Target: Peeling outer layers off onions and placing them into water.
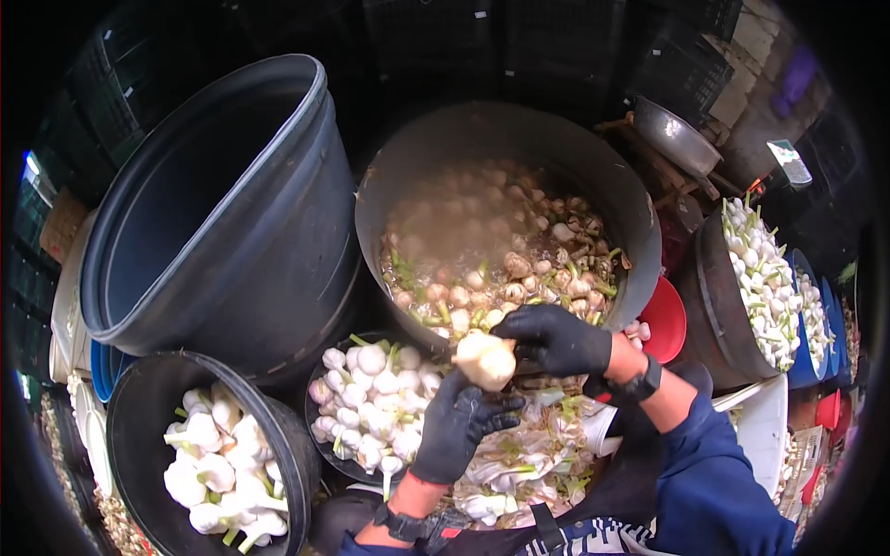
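A large pale garlic bulb is held between my two black-gloved hands. My left hand cups it from below, fingers partly curled. From above and the right, my right hand touches its upper side; some fingertips are hidden. Just beyond them, a big grey round tub holds murky water with many browner garlic bulbs. Peeled-off garlic skins and leaves lie in a heap beneath my hands. Cleaned white bulbs fill a black basin to the left of my left hand.
A black bucket with larger white bulbs stands at lower left, below a tall dark tub. On the right are a red bowl, a dark drum heaped with garlic, and blue containers. A metal basin sits at upper right.
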`<move>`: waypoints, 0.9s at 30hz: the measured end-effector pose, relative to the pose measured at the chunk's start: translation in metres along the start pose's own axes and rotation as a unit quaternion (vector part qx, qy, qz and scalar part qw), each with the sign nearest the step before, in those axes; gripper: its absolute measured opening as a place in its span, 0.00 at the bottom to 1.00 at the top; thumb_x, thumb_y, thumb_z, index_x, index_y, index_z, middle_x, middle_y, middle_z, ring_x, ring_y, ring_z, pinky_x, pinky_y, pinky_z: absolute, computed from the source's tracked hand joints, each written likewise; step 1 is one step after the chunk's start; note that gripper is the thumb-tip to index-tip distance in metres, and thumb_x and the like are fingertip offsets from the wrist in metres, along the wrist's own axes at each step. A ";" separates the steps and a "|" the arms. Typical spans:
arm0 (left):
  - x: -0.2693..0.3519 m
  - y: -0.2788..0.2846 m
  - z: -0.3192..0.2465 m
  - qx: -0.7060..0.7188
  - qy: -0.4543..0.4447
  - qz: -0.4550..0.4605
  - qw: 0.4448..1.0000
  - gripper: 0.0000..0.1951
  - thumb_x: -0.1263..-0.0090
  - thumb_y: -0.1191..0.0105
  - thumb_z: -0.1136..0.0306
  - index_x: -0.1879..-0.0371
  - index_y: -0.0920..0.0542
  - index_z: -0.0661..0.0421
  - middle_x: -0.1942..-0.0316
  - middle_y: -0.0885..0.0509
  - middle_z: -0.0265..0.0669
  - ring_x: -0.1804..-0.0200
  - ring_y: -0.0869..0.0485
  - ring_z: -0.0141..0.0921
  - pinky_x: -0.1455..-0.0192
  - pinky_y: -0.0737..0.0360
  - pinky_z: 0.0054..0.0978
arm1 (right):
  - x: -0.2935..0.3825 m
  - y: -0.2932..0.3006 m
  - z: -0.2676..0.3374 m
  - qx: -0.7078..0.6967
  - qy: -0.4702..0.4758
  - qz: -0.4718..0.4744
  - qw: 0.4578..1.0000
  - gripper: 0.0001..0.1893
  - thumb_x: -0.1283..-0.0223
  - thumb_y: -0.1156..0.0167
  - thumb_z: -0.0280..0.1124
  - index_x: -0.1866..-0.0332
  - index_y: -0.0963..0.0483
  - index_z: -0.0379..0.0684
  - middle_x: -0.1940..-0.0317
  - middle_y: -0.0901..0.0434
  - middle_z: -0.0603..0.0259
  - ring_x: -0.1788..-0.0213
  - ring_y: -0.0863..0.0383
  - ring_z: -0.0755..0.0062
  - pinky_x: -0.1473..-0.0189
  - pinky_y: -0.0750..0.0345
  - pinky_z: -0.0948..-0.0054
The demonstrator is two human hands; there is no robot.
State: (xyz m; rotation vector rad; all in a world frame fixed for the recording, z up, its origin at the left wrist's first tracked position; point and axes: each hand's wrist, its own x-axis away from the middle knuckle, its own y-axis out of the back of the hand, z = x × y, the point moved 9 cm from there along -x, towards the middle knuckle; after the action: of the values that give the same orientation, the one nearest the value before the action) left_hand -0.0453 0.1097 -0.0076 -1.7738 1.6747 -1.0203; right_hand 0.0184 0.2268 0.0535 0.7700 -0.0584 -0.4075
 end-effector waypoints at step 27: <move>0.024 -0.014 -0.022 -0.417 -0.271 -0.097 0.862 0.19 0.42 0.47 0.88 0.51 0.30 0.64 0.54 0.24 0.39 0.49 0.22 0.31 0.45 0.23 0.27 | 0.071 -0.006 0.107 0.280 -0.042 -0.321 0.904 0.09 0.59 0.36 0.20 0.69 0.24 0.39 0.72 0.21 0.57 0.70 0.20 0.58 0.67 0.24 0.65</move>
State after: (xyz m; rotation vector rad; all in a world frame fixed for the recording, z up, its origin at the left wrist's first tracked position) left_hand -0.0550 0.0904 0.0208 -2.4786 1.6703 0.2592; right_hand 0.0608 0.1245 0.1196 1.3442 0.0021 -1.0840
